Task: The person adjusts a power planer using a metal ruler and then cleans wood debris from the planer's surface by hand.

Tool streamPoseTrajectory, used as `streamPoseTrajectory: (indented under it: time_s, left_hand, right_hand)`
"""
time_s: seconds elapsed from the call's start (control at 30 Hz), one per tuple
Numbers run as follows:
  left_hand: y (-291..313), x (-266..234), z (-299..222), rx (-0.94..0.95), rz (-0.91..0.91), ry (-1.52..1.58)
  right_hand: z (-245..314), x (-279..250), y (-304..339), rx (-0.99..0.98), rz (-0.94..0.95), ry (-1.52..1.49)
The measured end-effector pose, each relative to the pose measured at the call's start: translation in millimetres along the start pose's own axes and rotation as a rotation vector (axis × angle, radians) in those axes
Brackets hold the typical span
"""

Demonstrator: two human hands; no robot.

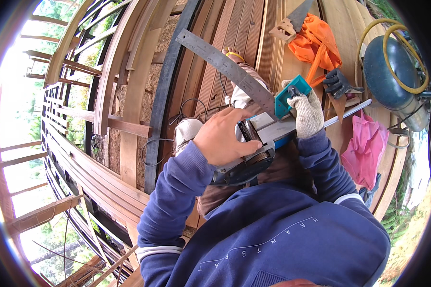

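Head camera: across from me, the person's bare left hand [224,136] is spread, thumb and forefinger parted over the power tool [281,129] at their lap; I can't tell how firmly it touches. Their gloved right hand [309,115] grasps a teal block [300,85], beside a steel ruler [225,70] reaching forward and left.

Square [246,83] ahead of machine [275,130], handsaw [290,26] beside cloth [316,45], glove [339,83] left of tank [391,64]
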State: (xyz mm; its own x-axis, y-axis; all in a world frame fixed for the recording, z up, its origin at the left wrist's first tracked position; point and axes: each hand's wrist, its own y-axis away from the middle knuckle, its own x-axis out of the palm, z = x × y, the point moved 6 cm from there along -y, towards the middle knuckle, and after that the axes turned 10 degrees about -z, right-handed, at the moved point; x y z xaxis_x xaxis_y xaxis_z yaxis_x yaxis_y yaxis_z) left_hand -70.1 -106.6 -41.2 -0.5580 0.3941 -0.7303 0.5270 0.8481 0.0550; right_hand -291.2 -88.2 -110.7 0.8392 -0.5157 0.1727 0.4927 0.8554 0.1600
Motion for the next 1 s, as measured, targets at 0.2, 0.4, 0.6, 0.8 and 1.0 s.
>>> streamPoseTrajectory:
  time_s: [0.2,0.4,0.6,0.8,1.0]
  left_hand:
    - [-0.2,-0.6,0.8,-0.021,0.04,-0.019]
    - [1.8,-5.1,-2.7,-0.021,0.04,-0.008]
    - [1.7,-2.6,4.6,0.007,0.027,0.02]
    - [2.5,-1.8,7.5,0.025,0.025,0.051]
    - [3.0,-3.5,-1.6,0.032,0.057,-0.006]
  right_hand:
    - [0.6,0.8,0.6,0.011,-0.017,-0.019]
    - [-2.3,-0.2,-1.8,-0.014,0.011,-0.047]
    - [-2.4,-0.5,-1.9,-0.018,0.022,-0.027]
    - [-0.8,-1.0,-2.5,-0.075,0.027,0.029]
    - [-1.6,-0.4,-2.3,-0.027,0.009,-0.005]
